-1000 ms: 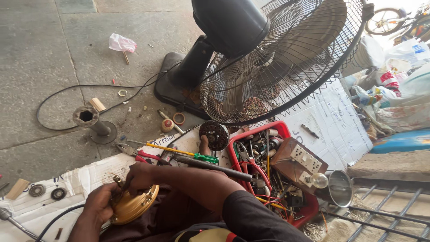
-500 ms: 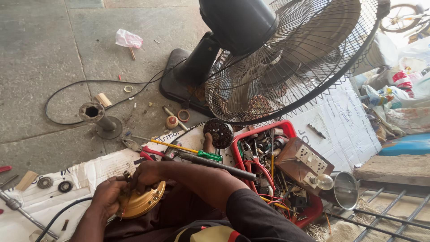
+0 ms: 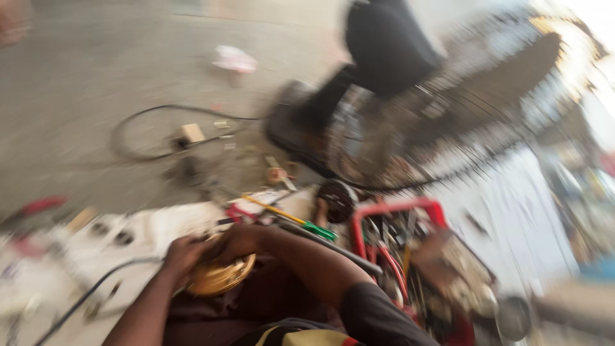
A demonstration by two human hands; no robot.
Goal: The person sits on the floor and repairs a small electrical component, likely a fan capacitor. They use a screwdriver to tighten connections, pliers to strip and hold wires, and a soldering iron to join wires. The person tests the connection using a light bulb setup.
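my two bare forearms, my left hand [image 3: 182,256] and my right hand [image 3: 237,242] without gloves, no rings or watch that I can make out, dark short sleeve [image 3: 378,317] on my right upper arm, everything motion-blurred, fingers indistinct

Motion-blurred view; finishes are readable only broadly. The round housing [image 3: 221,274] between the left hand [image 3: 182,256] and right hand [image 3: 237,242] looks like brass-coloured metal with a dull sheen. The floor [image 3: 83,96] is grey concrete, matt and rough. The fan guard [image 3: 461,128] is thin dark wire, apparently metal; the fan motor casing [image 3: 387,45] appears as smooth black plastic, faintly glossy. The tool tray [image 3: 391,210] has a glossy red rim, material unclear. The screwdriver [image 3: 291,219] shows a yellow shaft and a green handle, plastic-looking. The cable [image 3: 147,115] is matt black, rubbery. The white sheet [image 3: 173,224] resembles matt paper. The sleeve [image 3: 378,317] is dark, matt cloth.
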